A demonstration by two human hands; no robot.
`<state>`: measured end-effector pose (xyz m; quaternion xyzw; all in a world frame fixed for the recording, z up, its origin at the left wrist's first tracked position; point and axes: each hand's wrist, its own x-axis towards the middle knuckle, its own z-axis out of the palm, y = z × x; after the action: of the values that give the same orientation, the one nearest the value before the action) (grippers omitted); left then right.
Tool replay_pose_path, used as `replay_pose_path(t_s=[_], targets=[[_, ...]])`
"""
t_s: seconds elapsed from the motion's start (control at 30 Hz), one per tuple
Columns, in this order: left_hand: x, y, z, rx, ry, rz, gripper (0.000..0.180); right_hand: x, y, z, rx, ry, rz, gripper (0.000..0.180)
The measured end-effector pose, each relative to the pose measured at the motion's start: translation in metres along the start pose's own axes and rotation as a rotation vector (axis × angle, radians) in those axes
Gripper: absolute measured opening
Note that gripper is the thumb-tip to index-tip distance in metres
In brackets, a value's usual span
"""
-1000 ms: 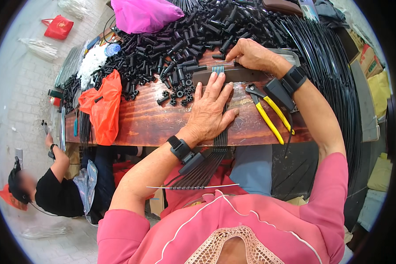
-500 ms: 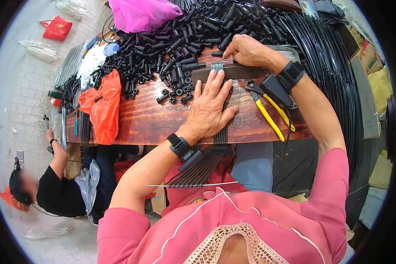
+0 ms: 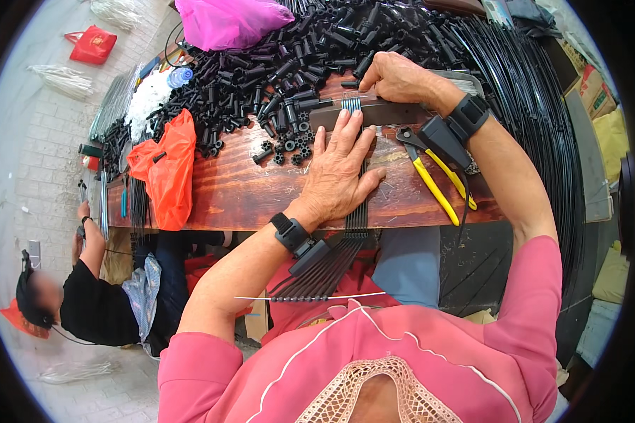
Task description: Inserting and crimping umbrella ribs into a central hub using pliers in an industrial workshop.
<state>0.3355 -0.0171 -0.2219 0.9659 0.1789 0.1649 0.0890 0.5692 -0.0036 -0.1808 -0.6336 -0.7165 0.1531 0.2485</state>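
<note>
My left hand [image 3: 337, 169] lies flat with its fingers stretched over a bundle of thin black rods [image 3: 357, 218] on the tabletop. Side by side, the rods run down over the table edge toward my lap, where they fan out along a thin pale rod [image 3: 250, 297]. Their bluish far ends rest at a dark grey metal bar [image 3: 395, 115]. Just beyond that bar my right hand [image 3: 406, 79] is curled, thumb and forefinger close to the rod ends; whatever it pinches is hidden. Yellow-handled pliers [image 3: 437, 182] lie below my right wrist.
Black plastic tubes [image 3: 282, 63] are heaped across the back of the reddish wooden table [image 3: 240, 194]. Long black rods [image 3: 522, 92] fill the right side. An orange bag [image 3: 173, 169] and a pink bag [image 3: 233, 25] lie left and back. Another person [image 3: 95, 303] sits at left.
Both my hands keep nearly the same place and pose, with only a slight shift of the whole view. The other person's hand at left has moved a little.
</note>
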Motion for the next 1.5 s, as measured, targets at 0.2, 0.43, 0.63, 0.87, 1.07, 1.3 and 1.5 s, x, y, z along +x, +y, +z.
replay_pose_path(t_s=[0.2, 0.43, 0.63, 0.87, 1.07, 1.3, 1.5], targets=[[-0.001, 0.000, 0.001, 0.005, 0.003, 0.000, 0.065, 0.006, -0.004, 0.000, -0.018, -0.016, 0.038, 0.032], [-0.001, -0.001, 0.002, -0.002, 0.012, 0.003, 0.065, 0.006, -0.002, -0.002, -0.048, -0.008, 0.014, 0.029], [0.000, 0.000, 0.001, 0.002, 0.002, -0.005, 0.066, 0.014, 0.006, 0.010, 0.026, 0.132, -0.039, 0.031], [0.000, -0.001, 0.003, -0.008, 0.031, 0.002, 0.066, 0.026, 0.000, 0.027, -0.037, 0.261, -0.075, 0.031], [-0.002, 0.000, 0.002, 0.008, 0.036, 0.009, 0.065, -0.018, -0.008, -0.013, 0.136, 0.256, -0.058, 0.037], [-0.006, -0.012, 0.010, 0.051, 0.098, 0.077, 0.058, -0.107, -0.089, 0.010, 0.495, -0.362, -0.494, 0.063], [-0.001, -0.012, 0.019, 0.072, 0.184, 0.107, 0.052, -0.122, -0.131, 0.077, 0.008, -0.187, -0.424, 0.043]])
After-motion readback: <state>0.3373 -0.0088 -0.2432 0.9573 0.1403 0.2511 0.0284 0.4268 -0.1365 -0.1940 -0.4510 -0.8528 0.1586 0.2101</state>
